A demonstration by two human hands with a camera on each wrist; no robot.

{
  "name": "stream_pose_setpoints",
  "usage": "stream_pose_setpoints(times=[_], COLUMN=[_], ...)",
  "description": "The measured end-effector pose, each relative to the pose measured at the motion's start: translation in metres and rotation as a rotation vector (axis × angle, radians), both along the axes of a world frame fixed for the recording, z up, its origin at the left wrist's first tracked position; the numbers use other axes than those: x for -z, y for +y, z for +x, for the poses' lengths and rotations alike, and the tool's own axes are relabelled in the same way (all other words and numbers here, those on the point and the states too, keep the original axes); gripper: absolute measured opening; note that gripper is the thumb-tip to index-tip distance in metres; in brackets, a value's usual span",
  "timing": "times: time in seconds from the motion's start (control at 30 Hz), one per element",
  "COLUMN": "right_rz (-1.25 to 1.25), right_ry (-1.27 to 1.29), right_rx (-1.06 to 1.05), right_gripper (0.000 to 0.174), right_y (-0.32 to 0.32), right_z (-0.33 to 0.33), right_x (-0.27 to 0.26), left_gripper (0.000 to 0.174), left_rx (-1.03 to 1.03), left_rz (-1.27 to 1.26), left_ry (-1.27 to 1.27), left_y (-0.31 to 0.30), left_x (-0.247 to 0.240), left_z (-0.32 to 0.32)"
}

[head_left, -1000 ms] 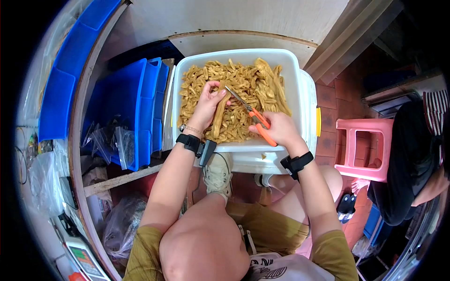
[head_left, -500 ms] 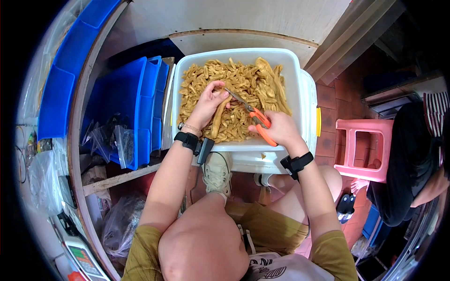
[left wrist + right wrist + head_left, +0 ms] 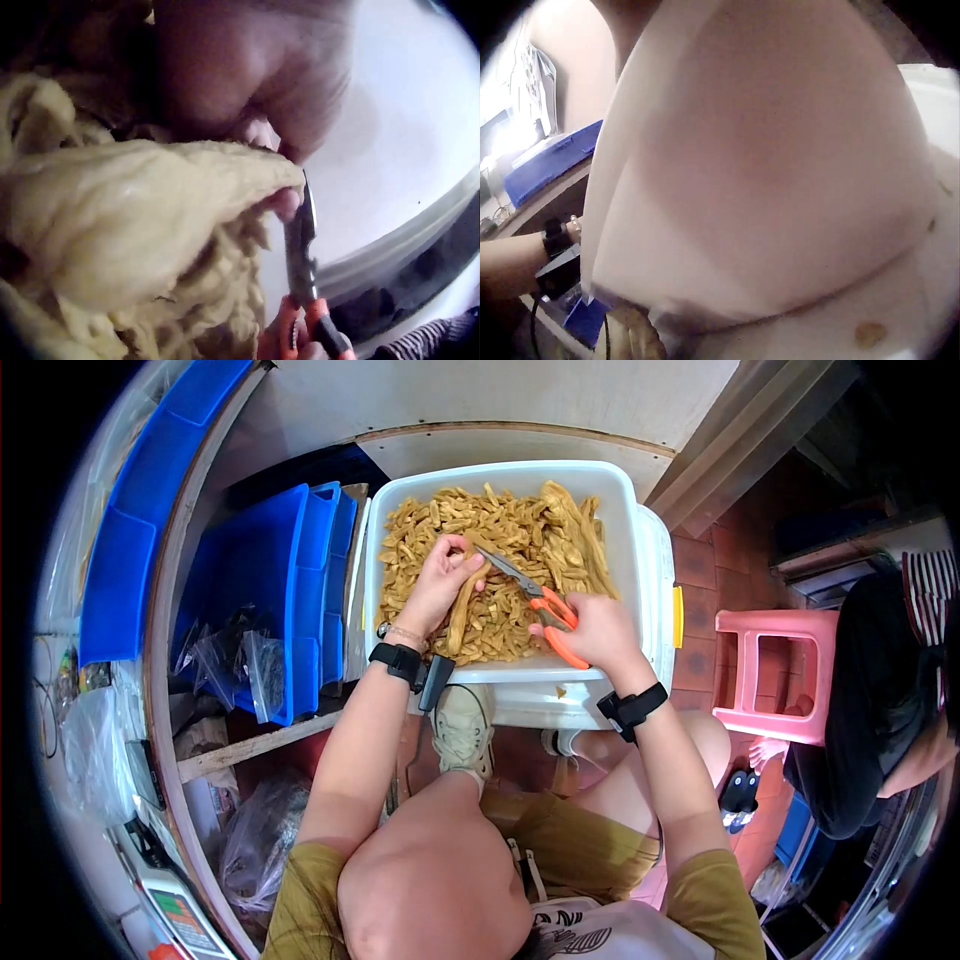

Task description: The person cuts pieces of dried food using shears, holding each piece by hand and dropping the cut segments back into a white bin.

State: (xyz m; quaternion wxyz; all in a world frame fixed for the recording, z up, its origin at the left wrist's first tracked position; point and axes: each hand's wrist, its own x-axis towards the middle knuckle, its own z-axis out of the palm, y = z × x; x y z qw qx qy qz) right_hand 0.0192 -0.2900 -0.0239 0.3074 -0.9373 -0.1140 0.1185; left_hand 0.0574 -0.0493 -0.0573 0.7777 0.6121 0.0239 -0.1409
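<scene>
Over a white tub (image 3: 625,485) of cut tan pieces (image 3: 430,520), my left hand (image 3: 436,585) pinches the upper end of a long, limp tan strip (image 3: 460,620). The rest of that strip hangs down over the pile. In the left wrist view the strip (image 3: 135,217) looks thick, soft and wrinkled, and narrows toward the fingertips. My right hand (image 3: 597,630) grips orange-handled scissors (image 3: 553,608) by their loops. Their blades (image 3: 301,247) reach the strip's narrow end, right at the left fingertips. The tub's wall hides the right hand's work in the right wrist view.
Longer uncut strips (image 3: 580,535) lie at the tub's right side. A white lid (image 3: 655,560) or second tub shows beneath it. Blue bins (image 3: 255,590) stand on a shelf at left. To the right are a pink stool (image 3: 775,622) and another person (image 3: 860,700).
The scissors' handles stand slightly wider apart than before, with the blades still at the strip's upper end. Both hands have hardly moved.
</scene>
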Motion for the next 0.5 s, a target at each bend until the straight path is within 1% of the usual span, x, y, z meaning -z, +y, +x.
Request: stream_pose_setpoints(times=[0.03,0.13,0.27,0.37,0.43,0.5], right_rz=[-0.021,-0.012,0.002,0.023,0.037,0.053], right_ry=[-0.025,-0.061,-0.008,0.062,-0.018,-0.042], right_rx=[-0.010,-0.016,-0.012,-0.002,0.028,0.037], right_gripper=[0.061,0.063,0.061,0.058,0.052,0.054], right_y=[0.001,0.001,-0.001,-0.001,0.000,0.002], right_z=[0.000,0.001,0.002,0.001,-0.001,0.000], right_x=[0.000,0.006,0.001,-0.001,0.006,0.009], left_gripper=[0.021,0.021,0.020,0.020,0.018,0.018], left_rx=[0.060,0.117,0.133,0.082,-0.020,-0.044], left_rz=[0.044,0.068,0.057,0.030,0.027,0.013], left_ry=[0.015,0.004,0.023,0.026,0.011,0.011], left_y=[0.001,-0.002,-0.001,-0.002,-0.005,-0.006], left_x=[-0.001,-0.003,-0.003,-0.002,0.001,0.003], left_z=[0.000,0.000,0.001,0.000,-0.003,-0.004])
